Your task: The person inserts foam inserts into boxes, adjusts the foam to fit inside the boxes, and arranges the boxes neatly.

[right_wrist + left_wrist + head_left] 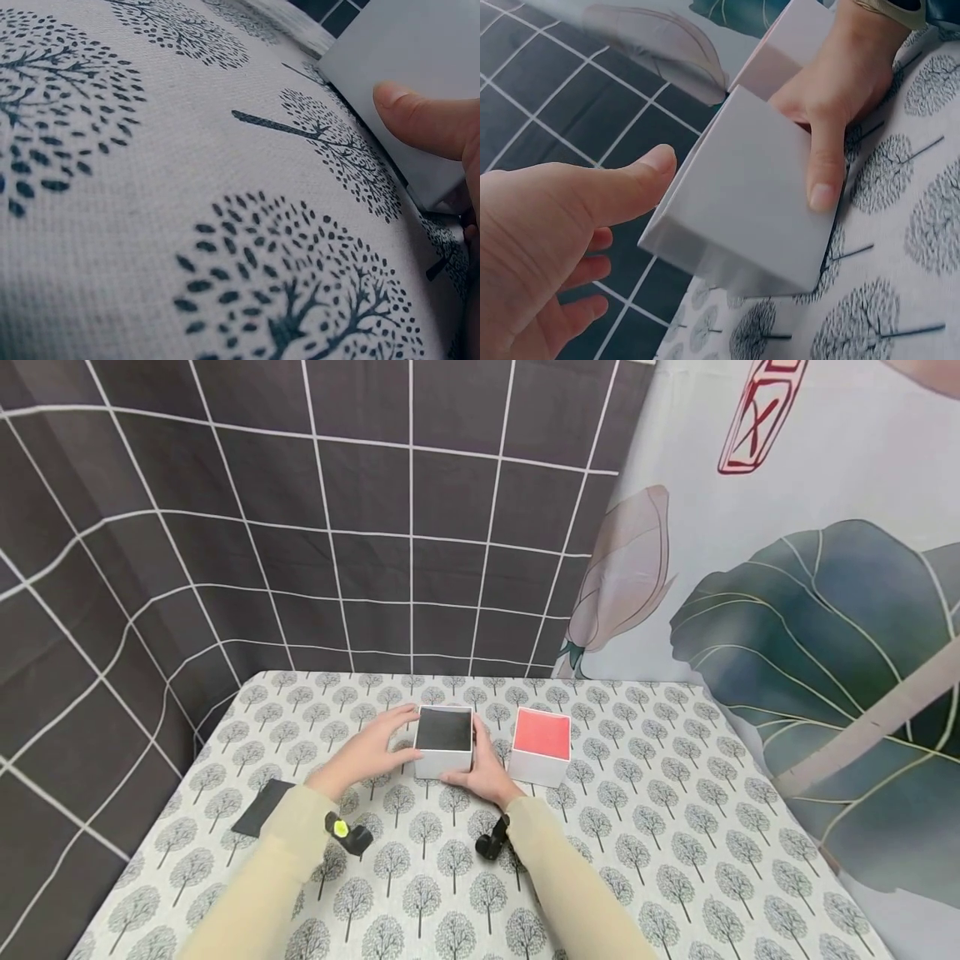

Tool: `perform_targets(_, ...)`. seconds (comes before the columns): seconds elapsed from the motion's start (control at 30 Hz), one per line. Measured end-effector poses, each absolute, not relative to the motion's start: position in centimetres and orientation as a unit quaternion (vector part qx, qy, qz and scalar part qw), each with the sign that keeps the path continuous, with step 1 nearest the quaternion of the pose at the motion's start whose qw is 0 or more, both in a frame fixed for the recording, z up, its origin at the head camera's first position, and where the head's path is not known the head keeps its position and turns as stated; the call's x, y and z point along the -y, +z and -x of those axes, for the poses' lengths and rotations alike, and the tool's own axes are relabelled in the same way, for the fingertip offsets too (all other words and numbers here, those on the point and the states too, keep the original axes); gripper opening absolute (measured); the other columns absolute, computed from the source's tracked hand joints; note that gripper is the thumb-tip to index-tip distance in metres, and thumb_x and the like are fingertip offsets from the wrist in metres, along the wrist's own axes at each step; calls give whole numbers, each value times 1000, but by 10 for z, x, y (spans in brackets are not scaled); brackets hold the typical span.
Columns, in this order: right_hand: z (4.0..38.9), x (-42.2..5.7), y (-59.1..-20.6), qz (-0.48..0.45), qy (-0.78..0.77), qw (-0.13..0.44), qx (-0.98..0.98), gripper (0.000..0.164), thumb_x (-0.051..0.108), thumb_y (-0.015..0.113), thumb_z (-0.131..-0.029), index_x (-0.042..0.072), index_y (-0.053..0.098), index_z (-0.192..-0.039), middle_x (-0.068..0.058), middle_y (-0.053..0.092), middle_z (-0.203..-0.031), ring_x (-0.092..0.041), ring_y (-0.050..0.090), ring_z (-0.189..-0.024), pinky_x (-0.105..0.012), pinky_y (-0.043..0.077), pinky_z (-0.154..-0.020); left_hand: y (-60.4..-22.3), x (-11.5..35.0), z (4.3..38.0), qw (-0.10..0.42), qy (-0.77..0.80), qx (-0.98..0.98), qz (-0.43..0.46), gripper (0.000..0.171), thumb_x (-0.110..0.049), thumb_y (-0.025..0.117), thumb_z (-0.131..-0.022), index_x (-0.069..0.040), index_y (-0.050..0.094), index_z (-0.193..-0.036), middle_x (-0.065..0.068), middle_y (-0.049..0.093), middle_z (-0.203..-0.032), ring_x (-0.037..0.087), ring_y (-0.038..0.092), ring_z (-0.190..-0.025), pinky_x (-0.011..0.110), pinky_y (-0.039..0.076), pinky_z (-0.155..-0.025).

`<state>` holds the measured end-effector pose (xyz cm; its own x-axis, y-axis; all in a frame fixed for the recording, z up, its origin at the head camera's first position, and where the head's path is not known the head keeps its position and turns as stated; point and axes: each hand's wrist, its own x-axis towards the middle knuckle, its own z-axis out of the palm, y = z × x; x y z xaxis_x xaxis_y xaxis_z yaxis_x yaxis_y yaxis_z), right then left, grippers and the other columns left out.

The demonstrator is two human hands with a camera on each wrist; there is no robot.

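Note:
A square white box (441, 766) with a black top face or inside stands on the table between the two hands. My right hand (489, 774) grips its right side, the thumb lying along the front wall and the fingers behind the corner. In the right wrist view only that thumb (420, 124) shows clearly against the box (427, 60). My left hand (367, 750) is at the box's left side with thumb and fingers spread. The left wrist view has the left thumb (641, 176) close to the upper edge; whether it touches, I cannot tell.
A second white box (536, 768), red on top or inside, stands just right of the right hand. Flat black material (261, 807) lies by the left forearm, partly covered by the sleeve. A tree-print cloth (660, 827) covers the table; curtains (375, 568) hang behind.

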<state>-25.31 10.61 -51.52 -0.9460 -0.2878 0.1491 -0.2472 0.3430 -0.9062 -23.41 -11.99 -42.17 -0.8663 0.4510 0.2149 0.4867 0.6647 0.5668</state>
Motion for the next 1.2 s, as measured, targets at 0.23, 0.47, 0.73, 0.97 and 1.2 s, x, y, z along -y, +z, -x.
perform_targets(0.23, 251, -106, -513, 160, -549, 19, -821, 124, 22, 88, -58, 32, 5, -149, -6, 30, -145, -24, 40, -122, -49, 26, -106, -423, 140, 223, 17, -322, 917, 236, 71, -36, 71, -80, -2, 44, -136, 16, 30, -147, 38, 28, -132, 56, 23, -106)
perform_targets(0.47, 252, -105, -515, 167, -555, 20, -815, 123, 20, 88, -58, 28, 5, -149, -6, 28, -146, -24, 39, -123, -48, 24, -107, -428, 167, 210, -5, -316, 927, 203, 73, -39, 71, -80, -4, 41, -138, 22, 26, -147, 42, 25, -132, 61, 23, -103)
perform_targets(0.73, 254, -106, -518, 174, -545, 0, -820, 122, 20, 88, -58, 26, 7, -149, -5, 28, -146, -22, 37, -125, -46, 22, -109, -433, 201, 196, -12, -310, 934, 180, 74, -32, 72, -80, 7, 40, -134, 31, 32, -140, 48, 27, -128, 61, 20, -104)
perform_targets(0.97, 250, -106, -517, 172, -551, 9, -816, 122, 21, 88, -58, 28, 7, -149, -3, 29, -146, -21, 38, -123, -45, 24, -108, -434, 229, 182, -24, -274, 948, 162, 79, -34, 75, -76, 15, 42, -128, 36, 41, -129, 51, 37, -119, 60, 31, -99)
perform_targets(1.2, 250, -105, -513, 166, -551, 8, -818, 121, 19, 88, -59, 27, 7, -149, -3, 31, -144, -21, 42, -119, -43, 27, -107, -434, 238, 168, -93, -204, 974, 31, 89, -48, 67, -79, 16, 35, -131, 44, 33, -128, 61, 25, -119, 69, 25, -95)
